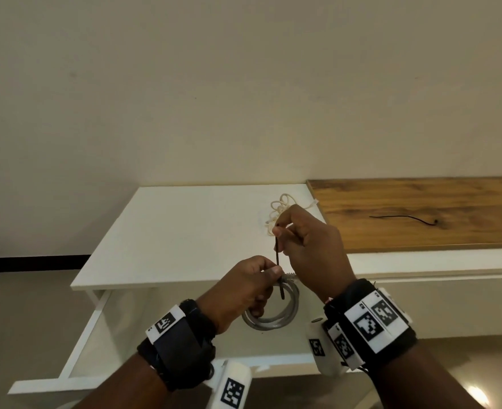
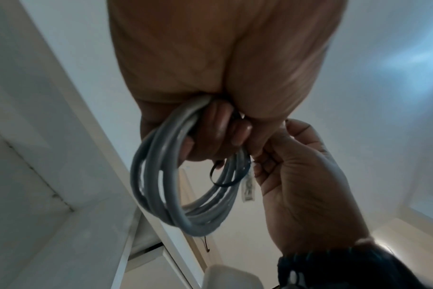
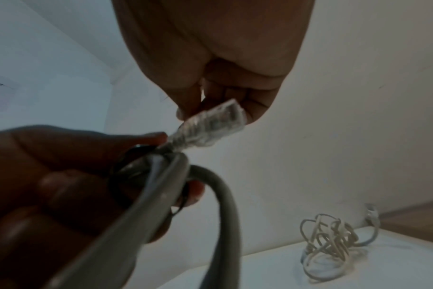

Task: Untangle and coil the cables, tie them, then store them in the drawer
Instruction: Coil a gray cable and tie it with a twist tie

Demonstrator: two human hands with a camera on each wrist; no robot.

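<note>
Nearest, the left hand (image 1: 245, 286) is gripping the coiled grey cable (image 2: 185, 187) above the open drawer (image 1: 75, 349), fingers curled round its strands, while the right hand (image 1: 309, 240) is pinching the black tie (image 1: 278, 258) and pulling it taut upward. Farther back, the white cable (image 3: 334, 244) is lying tangled on the cabinet top (image 1: 170, 231); a second black tie (image 1: 403, 218) is waiting on the wooden shelf (image 1: 450, 202). Nothing is stored yet, seemingly.

A grey cable (image 1: 271, 311), wound into a round coil of several loops, hangs above the open white drawer (image 1: 102, 329), its clear plug (image 3: 210, 125) sticking out at the top. A thin black tie (image 1: 278, 273) stands upright along the coil's upper edge, looped round the strands. A tangled white cable (image 1: 279, 211) lies on the white cabinet top (image 1: 184, 231). Another black tie (image 1: 403, 218) lies flat on the wooden surface (image 1: 421, 237)
</note>
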